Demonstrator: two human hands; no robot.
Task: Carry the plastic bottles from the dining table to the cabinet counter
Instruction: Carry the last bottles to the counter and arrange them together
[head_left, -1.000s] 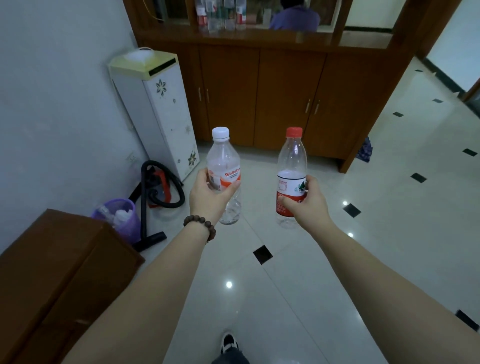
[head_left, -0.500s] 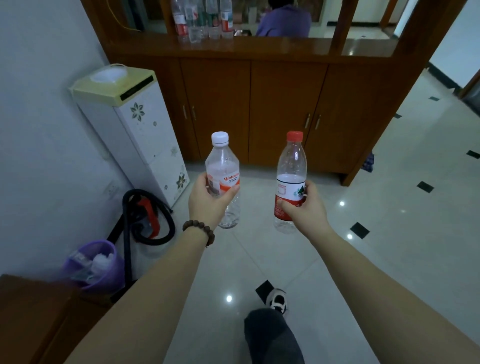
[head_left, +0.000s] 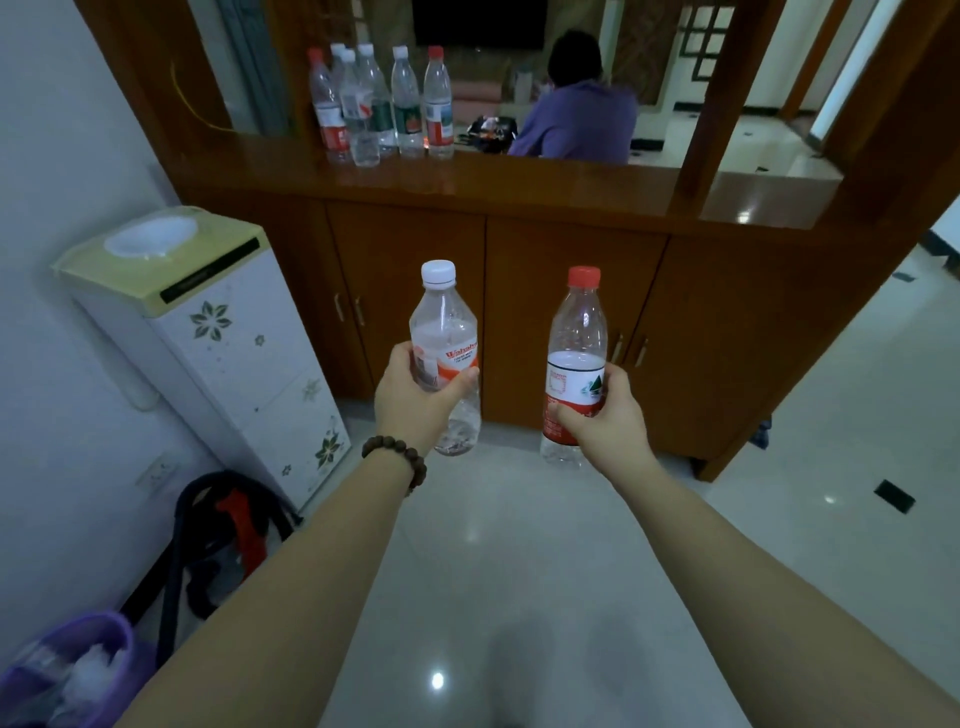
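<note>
hands (head_left: 415, 402) (head_left: 605, 421) grip 2 bottles (head_left: 445, 343) (head_left: 574, 374) before counter edge (head_left: 519, 202).

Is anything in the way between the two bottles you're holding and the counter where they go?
Nothing visible. Open floor leads to the cabinet counter, and bare space lies right of the bottles already standing there. The water dispenser stands off left.

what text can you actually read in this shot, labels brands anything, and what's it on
"Wahaha", last letters cut off at the label's edge: clear white-capped plastic bottle in the left hand.
Small print under it: too small to read.
Red-and-white label with a green tree logo: clear red-capped plastic bottle in the right hand; print unreadable.
Labels of the plastic bottles on the wooden cabinet counter: blurred.
</note>
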